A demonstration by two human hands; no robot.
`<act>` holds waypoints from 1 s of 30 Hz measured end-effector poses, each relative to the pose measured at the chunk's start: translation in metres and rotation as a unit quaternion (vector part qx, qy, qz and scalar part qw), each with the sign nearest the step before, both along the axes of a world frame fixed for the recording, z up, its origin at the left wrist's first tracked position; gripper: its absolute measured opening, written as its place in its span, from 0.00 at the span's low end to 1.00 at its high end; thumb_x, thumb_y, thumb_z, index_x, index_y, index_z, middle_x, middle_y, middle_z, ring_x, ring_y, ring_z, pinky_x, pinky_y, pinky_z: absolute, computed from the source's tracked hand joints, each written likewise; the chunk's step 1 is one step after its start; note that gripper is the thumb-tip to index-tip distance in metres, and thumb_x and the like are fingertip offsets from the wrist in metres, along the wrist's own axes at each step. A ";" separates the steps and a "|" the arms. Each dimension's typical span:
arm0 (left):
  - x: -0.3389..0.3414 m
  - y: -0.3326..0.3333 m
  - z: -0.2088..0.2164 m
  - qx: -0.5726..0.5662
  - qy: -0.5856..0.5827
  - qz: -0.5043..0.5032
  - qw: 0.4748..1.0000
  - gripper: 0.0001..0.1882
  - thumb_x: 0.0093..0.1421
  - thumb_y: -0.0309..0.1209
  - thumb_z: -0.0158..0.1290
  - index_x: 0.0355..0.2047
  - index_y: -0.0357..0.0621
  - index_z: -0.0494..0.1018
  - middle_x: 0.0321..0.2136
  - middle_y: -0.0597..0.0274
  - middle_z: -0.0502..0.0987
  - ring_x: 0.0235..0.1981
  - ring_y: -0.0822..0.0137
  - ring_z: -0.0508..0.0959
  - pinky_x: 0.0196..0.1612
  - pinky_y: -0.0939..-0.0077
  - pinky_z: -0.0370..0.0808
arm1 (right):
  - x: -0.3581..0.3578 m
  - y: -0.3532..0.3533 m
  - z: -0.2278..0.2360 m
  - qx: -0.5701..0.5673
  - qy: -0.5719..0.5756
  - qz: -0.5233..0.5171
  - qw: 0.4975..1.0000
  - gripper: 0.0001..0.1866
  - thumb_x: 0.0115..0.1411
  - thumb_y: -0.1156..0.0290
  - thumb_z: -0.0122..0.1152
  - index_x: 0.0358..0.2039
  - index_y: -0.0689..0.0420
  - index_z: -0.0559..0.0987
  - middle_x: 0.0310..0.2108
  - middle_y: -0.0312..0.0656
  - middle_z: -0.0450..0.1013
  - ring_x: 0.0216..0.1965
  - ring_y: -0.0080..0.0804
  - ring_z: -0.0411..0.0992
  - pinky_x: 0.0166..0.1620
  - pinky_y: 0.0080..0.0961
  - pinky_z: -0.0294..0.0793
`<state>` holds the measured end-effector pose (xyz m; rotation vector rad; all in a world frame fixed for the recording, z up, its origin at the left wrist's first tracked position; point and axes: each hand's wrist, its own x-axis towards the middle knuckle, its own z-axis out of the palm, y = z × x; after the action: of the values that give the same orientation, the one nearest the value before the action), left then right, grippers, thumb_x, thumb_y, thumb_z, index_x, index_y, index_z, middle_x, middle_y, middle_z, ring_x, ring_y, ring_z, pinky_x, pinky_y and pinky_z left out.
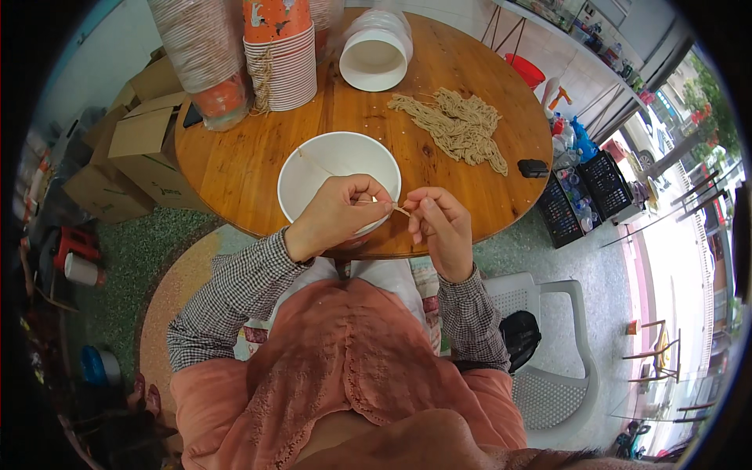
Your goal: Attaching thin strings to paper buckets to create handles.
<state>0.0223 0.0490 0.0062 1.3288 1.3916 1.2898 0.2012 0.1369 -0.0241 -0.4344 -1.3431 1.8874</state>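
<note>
The round wooden surface (247, 160) bears a white bucket (348, 149) at its near edge and a tan cord heap (464, 127) farther right. At the bucket's near right rim, the left hand (341, 213) pinches a thin cord (402, 210), fingertips together; the right hand (442, 225) curls loosely beside it, grip unclear. A slack pinch could let it slip. The visible length runs left-right, rightward end angled slightly nearer.

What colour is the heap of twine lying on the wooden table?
The heap of twine is tan; it shows best in the head view.
</note>
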 end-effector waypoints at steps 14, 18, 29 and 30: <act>-0.001 0.000 -0.003 0.005 0.014 0.018 1.000 0.07 0.57 0.29 0.57 0.31 0.37 0.76 0.15 0.78 0.65 0.18 0.86 0.61 0.21 0.88 0.60 | 0.003 0.006 0.000 0.078 -0.051 -0.128 0.987 0.04 0.59 0.77 0.57 0.36 0.61 0.76 0.29 0.33 0.73 0.25 0.14 0.69 0.26 0.10 0.67; 0.001 -0.002 0.001 0.004 0.008 0.025 1.000 0.08 0.58 0.30 0.56 0.31 0.36 0.76 0.17 0.76 0.69 0.20 0.85 0.65 0.23 0.88 0.63 | -0.002 -0.007 -0.002 0.161 0.004 -0.085 0.983 0.10 0.56 0.81 0.60 0.40 0.64 0.75 0.37 0.34 0.72 0.28 0.15 0.70 0.29 0.08 0.68; -0.002 -0.002 0.000 -0.022 0.012 0.022 0.999 0.11 0.59 0.32 0.56 0.31 0.34 0.76 0.19 0.72 0.72 0.22 0.83 0.68 0.24 0.86 0.65 | -0.009 -0.014 0.000 0.431 -0.106 -0.194 0.875 0.06 0.55 0.81 0.61 0.35 0.64 0.78 0.34 0.41 0.73 0.30 0.22 0.72 0.32 0.18 0.72; -0.002 -0.003 0.001 -0.022 0.012 0.021 0.999 0.11 0.59 0.32 0.56 0.31 0.34 0.76 0.19 0.72 0.72 0.22 0.83 0.68 0.24 0.86 0.65 | -0.009 -0.014 0.000 0.431 -0.107 -0.195 0.875 0.06 0.55 0.81 0.61 0.35 0.64 0.78 0.34 0.41 0.73 0.30 0.22 0.72 0.32 0.18 0.72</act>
<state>0.0200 0.0458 0.0074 1.2965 1.4637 1.2667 0.1924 0.1233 -0.0240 -0.4016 -1.9064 0.7945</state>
